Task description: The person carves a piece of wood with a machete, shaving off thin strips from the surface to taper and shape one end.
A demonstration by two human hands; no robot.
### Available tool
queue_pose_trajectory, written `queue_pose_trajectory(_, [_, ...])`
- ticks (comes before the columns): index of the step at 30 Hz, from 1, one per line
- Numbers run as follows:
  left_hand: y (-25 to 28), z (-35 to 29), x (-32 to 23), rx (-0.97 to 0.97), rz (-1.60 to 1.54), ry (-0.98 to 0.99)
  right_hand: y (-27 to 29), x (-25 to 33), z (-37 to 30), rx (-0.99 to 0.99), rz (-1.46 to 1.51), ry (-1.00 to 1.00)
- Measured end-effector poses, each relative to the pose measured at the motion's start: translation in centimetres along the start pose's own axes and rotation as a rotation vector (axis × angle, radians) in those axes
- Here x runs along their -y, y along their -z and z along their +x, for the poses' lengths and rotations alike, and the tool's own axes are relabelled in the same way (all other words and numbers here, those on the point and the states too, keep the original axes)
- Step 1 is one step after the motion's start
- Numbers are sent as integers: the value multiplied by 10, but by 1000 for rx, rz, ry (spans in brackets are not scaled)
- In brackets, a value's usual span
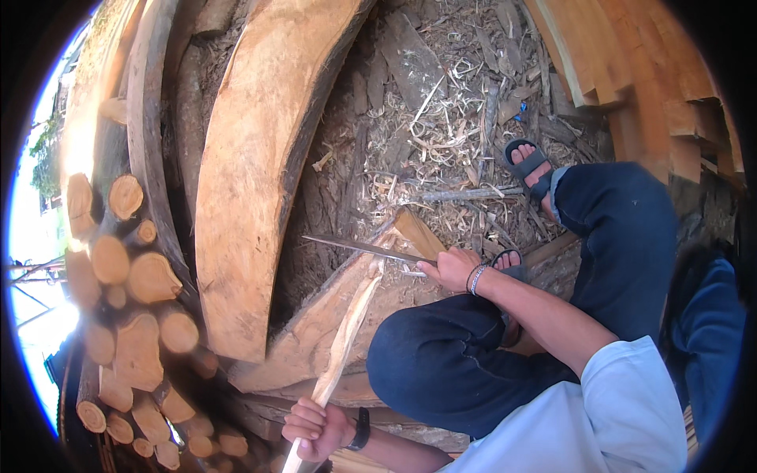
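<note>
My left hand [319, 430], with a dark band on its wrist, is wrapped round a pale, peeled wooden stick [347, 327]. The stick slants up and away, its far end at a light wooden block [418, 232]. In my right hand [456, 270] is a long machete [355, 245], gripped at the handle, which my fingers hide. Its blade points left and lies across the stick's far end; whether it cuts into the wood cannot be told. A broad slab of wood [315, 339] lies beneath the stick, left of my bent knee.
A large curved plank [252, 150] rises on the left, beside a stack of cut logs [150, 276]. Shavings and bark [449, 134] litter the ground ahead. Sawn boards [654, 71] are piled at the far right. Dark blue cloth [710, 331] shows at the right edge.
</note>
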State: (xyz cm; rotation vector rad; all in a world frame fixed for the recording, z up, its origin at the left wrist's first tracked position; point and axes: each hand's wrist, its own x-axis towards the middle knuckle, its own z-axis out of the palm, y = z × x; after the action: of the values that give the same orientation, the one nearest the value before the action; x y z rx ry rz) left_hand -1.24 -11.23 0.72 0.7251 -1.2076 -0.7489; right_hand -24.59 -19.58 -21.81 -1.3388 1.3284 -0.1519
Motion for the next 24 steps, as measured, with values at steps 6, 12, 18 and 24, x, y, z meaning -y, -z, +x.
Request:
queue_pose_trajectory(6, [4,-1,-3,-5,-5,13,-10,8,-7,-16,14,-5])
queue_pose_trajectory(12, [5,-3,-3,-27,-21,-2,-2,-2,2,-3,-22,-8])
queue_pose_trajectory(18, [1,-2,-3,-22,22,11,-8,7,-8,-26,19,-21])
queue_pose_trajectory(24, [-1,-3,-4,-26,37,-10,-6,-2,-6,-17,8,-28])
